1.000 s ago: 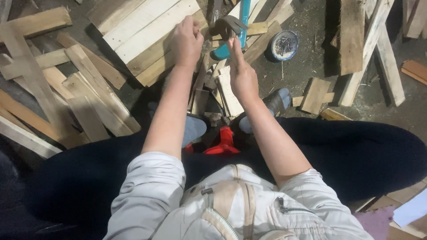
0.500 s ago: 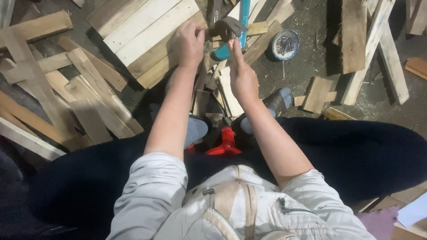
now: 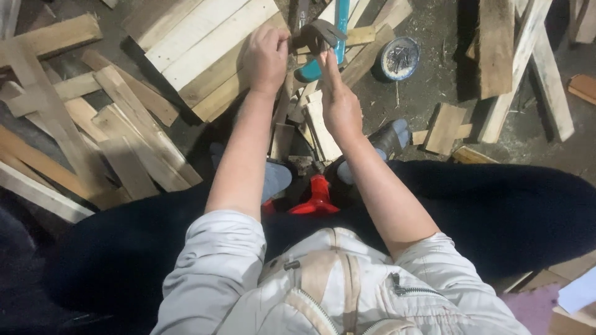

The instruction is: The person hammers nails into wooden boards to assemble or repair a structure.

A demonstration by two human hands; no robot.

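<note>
A: Bottom of frame, nearest cam – pale zip jacket [image 3: 323,285], sleeves pushed up, dark trousers [image 3: 496,211] across the middle. Seated, I'd say.

B: Btwn the knees?

A: Red plastic piece [image 3: 315,200], centre frame, just below a pair of grey-blue socked feet [image 3: 273,177]. Can't tell what the red thing is.

B: Hands?

A: Both up at top centre, arms stretched fwd. Left hand [image 3: 266,57] curled shut, thumb and fingers pinched on sth small at the edge of the dark metal hammer head [image 3: 318,34] – too small to name. Right hand [image 3: 338,102] flatter, fingers straight and together, tips reaching up to touch the hammer head from below. Whether it actually grips – can't tell.

B: Hammer itself?

A: Head dark, handle teal [image 3: 338,18], running up and out the top edge. Sits just right of the left fist, above a pile of short wood offcuts [image 3: 320,127].

B: Round it?

A: Pale plank panel [image 3: 198,43] upper left, touching the left wrist area in view. Loose slats [image 3: 118,142] left side. Small round dish of nails [image 3: 399,59] upper right of hands, apart from them, on dirty floor. More boards [image 3: 515,68] far right.
</note>
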